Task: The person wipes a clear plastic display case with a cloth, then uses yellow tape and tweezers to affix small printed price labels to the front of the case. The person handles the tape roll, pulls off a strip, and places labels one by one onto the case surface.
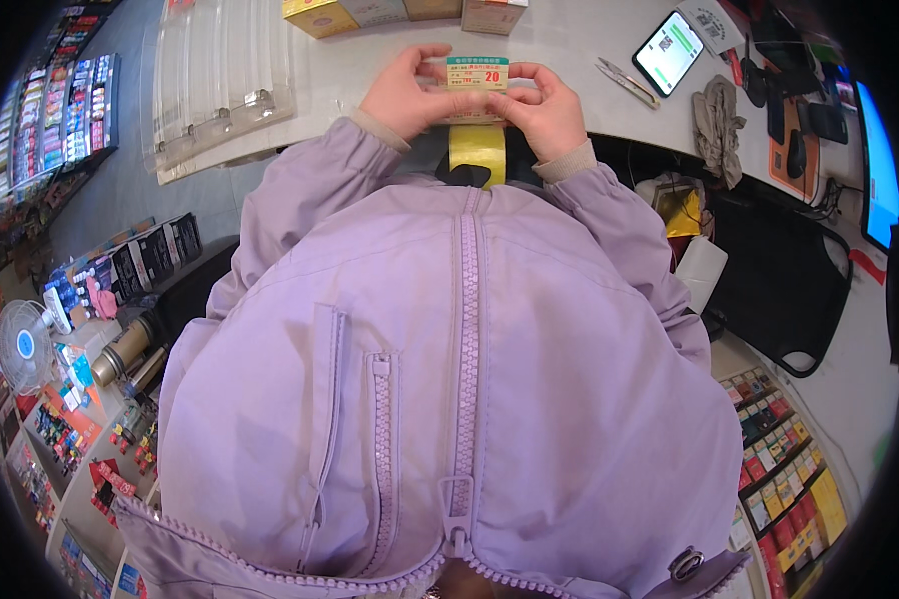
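Note:
A small printed price tag (pixel 478 75) with a green top band is held upright over the white counter (pixel 330 82). My left hand (pixel 408 93) grips its left side, thumb across the lower front. From the other side my right hand (pixel 541 108) pinches the same tag, its thumb meeting the left one near the middle. Further printed card shows below the thumbs; I cannot tell if it is a second tag. Beneath the hands, a yellow strip (pixel 477 150) hangs at the counter's front edge, close to my jacket, with a black piece at its lower end.
Clear plastic shelf trays (pixel 221 82) lie on the left. Several cardboard boxes (pixel 374 9) stand at the far edge. To the right are a small metal cutting tool (pixel 628 84), a lit smartphone (pixel 668 52), a crumpled grey cloth (pixel 718 127) and a monitor (pixel 878 165).

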The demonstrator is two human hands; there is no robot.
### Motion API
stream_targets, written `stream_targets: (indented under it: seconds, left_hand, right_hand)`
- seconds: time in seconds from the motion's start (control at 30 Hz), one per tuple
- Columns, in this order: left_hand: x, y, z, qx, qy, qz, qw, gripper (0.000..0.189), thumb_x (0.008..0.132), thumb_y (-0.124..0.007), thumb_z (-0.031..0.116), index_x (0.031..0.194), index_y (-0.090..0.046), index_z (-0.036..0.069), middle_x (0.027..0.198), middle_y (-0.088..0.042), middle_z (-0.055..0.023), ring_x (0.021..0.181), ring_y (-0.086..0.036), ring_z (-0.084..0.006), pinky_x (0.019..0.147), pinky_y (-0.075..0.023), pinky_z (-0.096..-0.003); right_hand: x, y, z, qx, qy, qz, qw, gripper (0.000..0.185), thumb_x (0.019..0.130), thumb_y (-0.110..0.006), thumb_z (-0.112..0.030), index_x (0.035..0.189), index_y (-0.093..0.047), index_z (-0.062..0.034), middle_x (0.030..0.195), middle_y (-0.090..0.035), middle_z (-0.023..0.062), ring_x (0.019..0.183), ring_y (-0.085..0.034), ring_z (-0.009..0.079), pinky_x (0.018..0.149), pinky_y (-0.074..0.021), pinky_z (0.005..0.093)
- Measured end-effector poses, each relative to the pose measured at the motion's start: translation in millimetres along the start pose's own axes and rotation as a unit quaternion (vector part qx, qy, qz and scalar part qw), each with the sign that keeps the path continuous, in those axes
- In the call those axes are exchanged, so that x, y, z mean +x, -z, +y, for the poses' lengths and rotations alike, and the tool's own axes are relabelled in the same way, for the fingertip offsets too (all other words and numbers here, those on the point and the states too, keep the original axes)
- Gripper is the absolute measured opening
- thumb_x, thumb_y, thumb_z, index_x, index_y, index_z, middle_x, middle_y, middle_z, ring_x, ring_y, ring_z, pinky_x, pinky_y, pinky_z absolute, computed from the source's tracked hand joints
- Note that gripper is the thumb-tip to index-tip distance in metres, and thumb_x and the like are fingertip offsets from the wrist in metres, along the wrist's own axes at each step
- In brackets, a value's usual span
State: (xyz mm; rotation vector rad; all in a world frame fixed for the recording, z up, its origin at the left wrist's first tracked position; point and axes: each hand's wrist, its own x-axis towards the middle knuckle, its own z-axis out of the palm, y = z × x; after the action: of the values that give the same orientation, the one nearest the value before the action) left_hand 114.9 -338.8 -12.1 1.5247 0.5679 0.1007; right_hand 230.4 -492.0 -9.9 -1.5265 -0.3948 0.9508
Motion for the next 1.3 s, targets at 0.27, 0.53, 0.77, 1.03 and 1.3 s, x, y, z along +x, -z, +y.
stream_targets:
  seconds: [0.27,0.53,0.77,1.03,1.3]
  left_hand:
    - [-8.2,-4.6,-2.5,-0.132,-0.009,-0.003,0.991,0.055,0.076,-0.074,0.003,0.122,-0.043,-0.004,0.095,-0.067,-0.0145,0.084,-0.066,-0.017,0.077,-0.0545,-0.0283]
    - [-9.7,-6.8,-18.6,-0.122,-0.022,0.056,0.991,0.058,0.071,-0.077,0.005,0.12,-0.046,0.001,0.104,-0.06,-0.0074,0.093,-0.06,-0.0148,0.078,-0.0524,-0.0302]
    - [-7.2,-2.4,-12.4,-0.156,0.035,0.038,0.986,0.049,0.072,-0.073,-0.005,0.113,-0.044,-0.005,0.075,-0.065,-0.0083,0.07,-0.065,-0.0143,0.065,-0.0532,-0.0265]
    - [-6.3,-3.7,-23.0,-0.193,0.02,0.034,0.98,0.052,0.074,-0.073,-0.003,0.116,-0.042,-0.004,0.079,-0.064,-0.0101,0.072,-0.064,-0.0159,0.067,-0.0539,-0.0278]
    - [-2.8,0.9,-30.1,-0.161,0.027,-0.015,0.987,0.065,0.074,-0.076,0.006,0.125,-0.037,-0.004,0.111,-0.057,-0.0161,0.098,-0.06,-0.0217,0.078,-0.0536,-0.0335]
  right_hand:
    - [1.2,2.6,2.0,0.028,0.009,-0.001,1.0,0.047,0.074,-0.077,-0.008,0.111,-0.049,0.0026,0.088,-0.068,0.0134,0.081,-0.066,0.0146,0.073,-0.0522,0.0249]
    - [4.2,6.1,9.1,-0.007,0.026,-0.008,1.0,0.051,0.071,-0.076,-0.001,0.113,-0.048,-0.0023,0.087,-0.065,0.0065,0.079,-0.063,0.0133,0.072,-0.0524,0.0291]
    - [0.8,6.6,-0.1,0.056,-0.007,-0.056,0.997,0.045,0.079,-0.07,-0.001,0.118,-0.045,0.0006,0.086,-0.067,0.0069,0.08,-0.062,0.0102,0.072,-0.0492,0.0238]
    - [2.7,15.1,6.6,0.051,-0.033,-0.065,0.996,0.044,0.083,-0.064,-0.003,0.122,-0.046,0.0028,0.093,-0.067,0.0116,0.087,-0.063,0.0135,0.078,-0.0506,0.0262]
    - [5.9,15.7,11.8,0.013,0.009,-0.042,0.999,0.046,0.08,-0.069,-0.009,0.12,-0.05,0.0015,0.094,-0.067,0.0104,0.088,-0.064,0.0147,0.078,-0.0519,0.0281]
